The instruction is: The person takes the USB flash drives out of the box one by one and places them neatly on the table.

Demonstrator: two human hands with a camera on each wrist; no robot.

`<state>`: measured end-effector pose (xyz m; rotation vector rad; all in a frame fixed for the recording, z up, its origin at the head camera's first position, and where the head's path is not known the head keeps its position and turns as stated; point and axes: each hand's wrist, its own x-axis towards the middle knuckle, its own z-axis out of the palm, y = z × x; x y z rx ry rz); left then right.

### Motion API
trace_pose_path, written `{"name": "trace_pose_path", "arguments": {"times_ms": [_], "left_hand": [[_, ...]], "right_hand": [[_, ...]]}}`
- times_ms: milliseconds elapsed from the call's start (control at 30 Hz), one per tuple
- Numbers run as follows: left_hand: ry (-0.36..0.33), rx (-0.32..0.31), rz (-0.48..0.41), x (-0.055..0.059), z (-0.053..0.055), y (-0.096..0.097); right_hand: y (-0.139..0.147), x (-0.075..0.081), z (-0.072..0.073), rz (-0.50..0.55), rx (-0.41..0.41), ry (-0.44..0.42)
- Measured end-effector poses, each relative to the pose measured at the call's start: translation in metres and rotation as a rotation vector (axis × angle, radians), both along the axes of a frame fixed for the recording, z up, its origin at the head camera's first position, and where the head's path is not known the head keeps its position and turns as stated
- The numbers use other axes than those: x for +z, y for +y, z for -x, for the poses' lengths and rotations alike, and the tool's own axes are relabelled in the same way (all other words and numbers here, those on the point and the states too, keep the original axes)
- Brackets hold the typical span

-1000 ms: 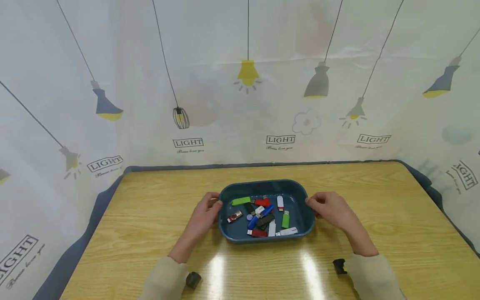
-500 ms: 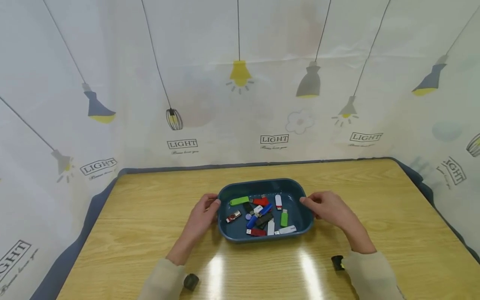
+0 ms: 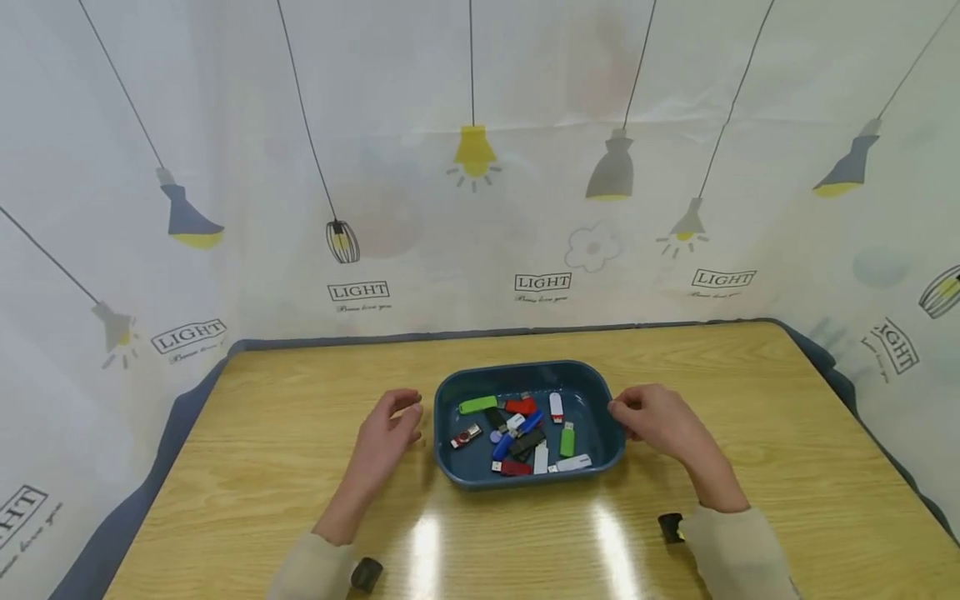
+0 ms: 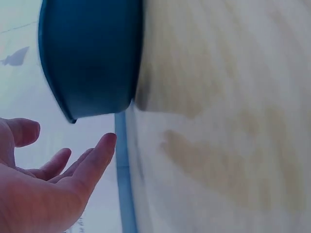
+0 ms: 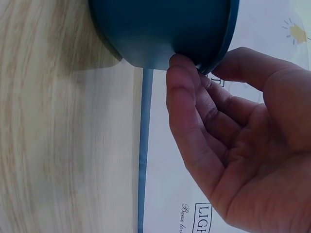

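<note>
A dark blue plastic tray [image 3: 447, 469] sits on the wooden table, holding several USB flash drives. Among them are a light green flash drive [image 3: 477, 405], a dark red one [image 3: 512, 468], a blue one [image 3: 505, 445] and a white one with a red end [image 3: 556, 406]. My left hand [image 3: 385, 439] is a little way off the tray's left end, fingers relaxed and holding nothing; a gap shows in the left wrist view. At the right end my right hand [image 3: 660, 423] pinches the rim, its thumb at the edge and fingertips [image 5: 181, 63] against the outer wall.
The wooden table [image 3: 300, 392] reaches back to a pale curtain [image 3: 420, 183] printed with lamps, which surrounds it on three sides. Two dark pieces, a left one [image 3: 367, 574] and a right one [image 3: 671, 527], show beside my sleeves.
My left hand has let go of the tray's left end and moved left. My right hand stays at the right end. The tray and the flash drives keep their place on the table.
</note>
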<state>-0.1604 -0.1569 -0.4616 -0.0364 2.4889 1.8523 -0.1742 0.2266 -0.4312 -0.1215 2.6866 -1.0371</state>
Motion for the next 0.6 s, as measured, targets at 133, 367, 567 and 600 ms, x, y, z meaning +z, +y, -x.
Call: {"name": "trace_pose_path", "arguments": {"times_ms": [133,367,567,600], "left_hand": [[0.079,-0.012,0.093,0.012,-0.001,-0.002],[0.248,-0.127,0.277,0.04,0.002,0.007],[0.432,-0.419,0.597,0.059,0.011,0.026],[0.443,-0.466,0.645,0.061,0.014,0.03]], "right_hand": [[0.002,0.001,0.0,0.0,0.004,0.003],[0.001,0.003,-0.002,0.012,-0.007,0.016],[0.001,0.002,-0.003,0.026,-0.009,0.008],[0.001,0.002,-0.003,0.029,-0.009,0.007]]}}
